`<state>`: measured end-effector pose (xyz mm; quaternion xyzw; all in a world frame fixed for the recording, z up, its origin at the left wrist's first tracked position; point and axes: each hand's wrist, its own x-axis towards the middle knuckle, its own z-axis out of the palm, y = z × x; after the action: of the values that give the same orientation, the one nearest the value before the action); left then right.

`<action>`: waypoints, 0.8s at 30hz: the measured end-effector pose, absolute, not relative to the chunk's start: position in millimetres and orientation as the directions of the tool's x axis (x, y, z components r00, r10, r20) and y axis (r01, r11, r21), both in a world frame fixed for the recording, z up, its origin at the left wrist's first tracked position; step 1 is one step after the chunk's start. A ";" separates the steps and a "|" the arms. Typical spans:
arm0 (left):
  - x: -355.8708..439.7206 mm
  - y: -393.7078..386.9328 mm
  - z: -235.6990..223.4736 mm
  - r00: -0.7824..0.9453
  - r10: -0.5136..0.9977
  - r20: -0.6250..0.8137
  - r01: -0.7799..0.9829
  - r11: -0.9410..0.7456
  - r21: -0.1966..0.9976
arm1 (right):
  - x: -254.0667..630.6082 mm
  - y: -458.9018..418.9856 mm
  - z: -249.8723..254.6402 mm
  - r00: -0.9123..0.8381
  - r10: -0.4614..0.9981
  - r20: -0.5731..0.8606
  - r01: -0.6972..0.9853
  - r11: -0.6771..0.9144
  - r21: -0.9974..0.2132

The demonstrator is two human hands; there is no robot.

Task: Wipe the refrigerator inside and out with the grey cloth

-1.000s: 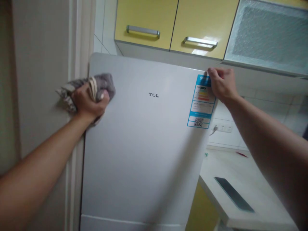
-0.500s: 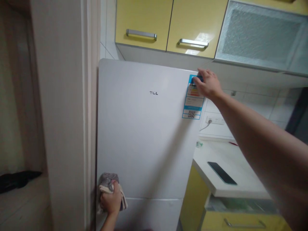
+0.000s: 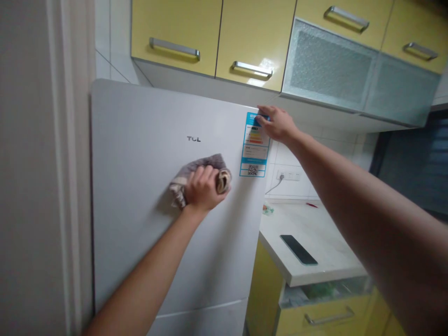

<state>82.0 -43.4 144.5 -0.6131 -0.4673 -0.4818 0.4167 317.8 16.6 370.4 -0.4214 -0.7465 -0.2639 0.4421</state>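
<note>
Left hand clenched on a bunched grey cloth, fingers wrapped over it, a rolled pale end poking out by the thumb. Cloth is against the fridge door, upper half, just below the TCL logo and left of the energy label. Right hand at the door's top right corner: thumb over the label's upper part, fingers at the top edge; touching, but can't tell whether it grips or just rests. Blue-edged label, QR code at bottom. Seam between fridge doors low in view.

Right of fridge: pale counter, dark flat slab lying near its front edge, small red item at the back. Wall socket above counter, plug in, cord hanging toward fridge. Yellow drawer under counter, metal handle. Overhead: yellow cabinets with metal handles, frosted glass panels to the right. Pale door frame along fridge's left side.
</note>
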 end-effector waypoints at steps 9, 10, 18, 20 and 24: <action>188.3 -14.1 -7.8 0.881 0.291 0.372 0.441 -0.789 -0.428 | 317.7 12.8 368.0 -0.262 0.397 0.879 0.860 0.510 0.026; 182.5 -18.2 -37.2 0.912 0.280 0.300 0.387 -0.831 -0.400 | 317.6 12.2 368.0 -0.262 0.402 0.877 0.863 0.504 0.028; 30.7 -78.7 -188.4 0.852 0.511 0.110 0.509 -0.859 0.049 | 321.3 26.0 368.2 -0.283 0.350 0.893 0.846 0.530 0.060; -26.1 -96.4 -200.5 0.814 0.575 0.081 0.566 -0.817 0.111 | 322.7 29.4 367.7 -0.283 0.335 0.899 0.838 0.542 0.062; -138.9 -116.6 -183.4 0.554 0.802 0.223 0.777 -0.595 0.206 | 324.1 30.3 364.1 -0.302 0.315 0.900 0.830 0.552 0.085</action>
<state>-138.9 -116.6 -183.4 -0.8806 -0.4483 -0.1478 -0.0414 324.1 30.3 364.1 -0.3790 -0.7553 -0.2836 0.4533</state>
